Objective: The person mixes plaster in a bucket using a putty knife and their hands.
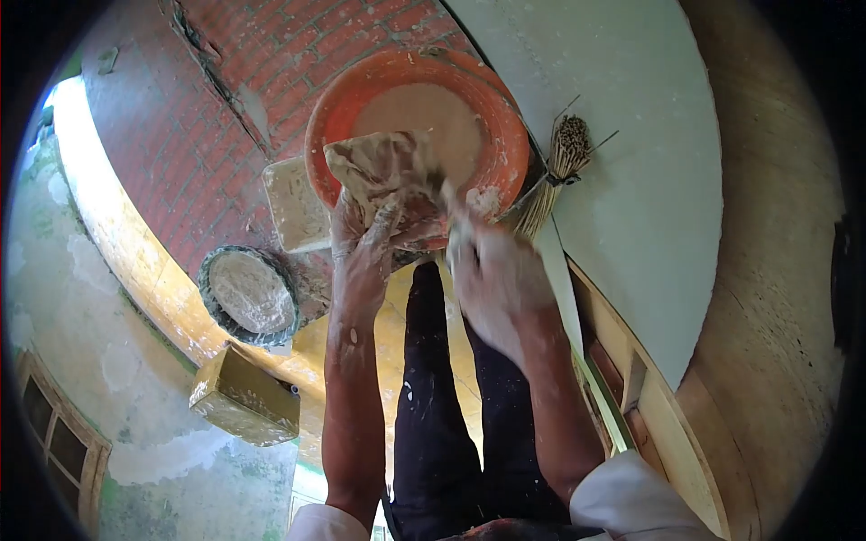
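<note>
My left hand (361,234) is closed on the lower edge of a flat, plaster-caked board (374,162), tilted over an orange basin (325,108). Wet, creamy plaster (428,117) lies in the basin. At the board's right side is my right hand (492,261), smeared by motion, with its fingers curled. A short, dark, blurred piece shows at its fingertips; I cannot tell what it is. Both hands and forearms are spattered with plaster. A lump of plaster (484,200) clings to the basin's inner right wall.
A plaster-stained rectangular container (296,206) and a dark bucket (206,279) with a whitish surface inside stand left of the basin. A yellowish box (244,397) sits lower left. Right of the basin, a tied stick brush (566,158) lies by a large pale board (640,180).
</note>
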Demonstrator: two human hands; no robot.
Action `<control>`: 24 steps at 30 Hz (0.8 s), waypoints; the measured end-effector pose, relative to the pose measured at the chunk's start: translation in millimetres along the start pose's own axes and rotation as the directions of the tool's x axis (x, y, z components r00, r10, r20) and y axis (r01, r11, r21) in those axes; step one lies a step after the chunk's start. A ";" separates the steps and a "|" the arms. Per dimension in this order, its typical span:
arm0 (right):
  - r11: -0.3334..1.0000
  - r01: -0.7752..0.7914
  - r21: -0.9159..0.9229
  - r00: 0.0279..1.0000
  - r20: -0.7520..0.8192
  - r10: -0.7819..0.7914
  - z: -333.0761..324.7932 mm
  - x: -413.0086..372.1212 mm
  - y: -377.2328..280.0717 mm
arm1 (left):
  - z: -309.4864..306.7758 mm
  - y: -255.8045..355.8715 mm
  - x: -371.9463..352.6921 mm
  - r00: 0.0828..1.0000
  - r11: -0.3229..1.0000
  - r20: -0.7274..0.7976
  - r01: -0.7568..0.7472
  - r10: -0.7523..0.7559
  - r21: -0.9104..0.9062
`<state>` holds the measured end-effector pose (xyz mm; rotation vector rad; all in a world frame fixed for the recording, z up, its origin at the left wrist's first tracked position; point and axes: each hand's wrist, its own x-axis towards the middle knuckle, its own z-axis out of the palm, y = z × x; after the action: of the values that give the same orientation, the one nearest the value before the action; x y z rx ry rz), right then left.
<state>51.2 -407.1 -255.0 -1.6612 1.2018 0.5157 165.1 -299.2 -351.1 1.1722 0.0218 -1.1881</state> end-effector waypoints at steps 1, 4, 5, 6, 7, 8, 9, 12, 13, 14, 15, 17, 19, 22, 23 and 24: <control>0.996 0.072 -0.044 0.987 -0.139 -0.078 5.3 18.4 6.7 | 7.9 1.1 -4.2 1.000 1.000 -0.017 0.015 -0.016 -0.016; 0.990 0.057 -0.132 0.970 -0.227 -0.086 13.5 75.9 13.6 | 2.8 -10.5 8.1 0.996 0.972 0.008 -0.091 0.092 0.218; 0.982 0.046 -0.183 0.964 -0.251 -0.092 15.3 92.1 15.0 | 5.8 -8.6 11.2 0.996 0.971 0.011 -0.092 0.092 0.221; 0.983 0.047 -0.179 0.963 -0.252 -0.092 19.0 112.5 24.5 | 11.3 -5.8 14.2 0.996 0.971 -0.078 -0.013 0.033 0.240; 0.812 0.209 -0.545 0.922 -0.168 -0.349 25.5 133.5 38.2 | 15.3 -5.0 17.3 0.985 0.965 -0.172 0.068 -0.024 0.252; 0.486 0.322 -0.812 0.839 0.008 -0.544 31.7 145.3 46.7 | 17.6 -8.6 23.0 0.984 0.965 -0.174 0.066 -0.022 0.253; 0.484 0.324 -0.813 0.837 0.008 -0.546 38.0 148.6 46.4 | 20.0 -13.6 31.2 0.993 0.951 -0.108 -0.021 0.057 0.309; 0.872 0.167 -0.460 0.726 -0.541 -0.425 48.3 157.6 38.5 | 18.1 -10.2 51.8 0.978 0.885 -0.198 0.147 -0.064 0.441; 0.974 0.129 -0.184 0.906 -0.379 -0.191 39.3 169.6 36.4 | 9.6 -16.3 60.0 0.960 0.931 -0.223 0.231 -0.170 0.282; 0.997 0.003 0.079 0.992 -0.122 0.007 32.6 179.1 32.7 | 0.6 -24.8 71.9 0.935 0.945 -0.226 0.306 -0.275 0.114; 0.961 -0.010 0.277 0.978 -0.197 0.067 39.7 187.4 37.0 | -11.9 -40.8 91.0 0.930 0.889 -0.302 0.308 -0.208 0.338; 0.977 -0.014 0.214 0.969 -0.239 0.066 49.9 201.2 45.1 | -20.0 -75.3 114.9 0.934 0.825 -0.356 0.201 0.000 0.527; 0.988 -0.023 0.150 0.957 -0.283 0.066 58.8 216.0 51.7 | 4.9 -49.3 102.8 0.930 0.617 -0.306 0.122 0.202 0.777; 0.998 0.048 0.032 0.922 -0.387 -0.032 74.3 235.5 65.5 | 8.3 -62.1 108.6 0.840 0.567 -0.331 0.034 0.430 0.823; 0.998 0.065 -0.007 0.908 -0.414 -0.062 80.1 238.7 70.1 | 4.6 -66.9 106.9 0.840 0.567 -0.334 0.039 0.428 0.823; 0.996 0.081 -0.045 0.893 -0.441 -0.093 84.6 241.9 74.9 | 0.4 -70.5 105.4 0.870 0.692 -0.375 0.055 0.321 0.720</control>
<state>102.9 -447.8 -513.7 -1.9080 1.4394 0.0912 161.0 -366.2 -458.8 2.1171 -0.1739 -0.7329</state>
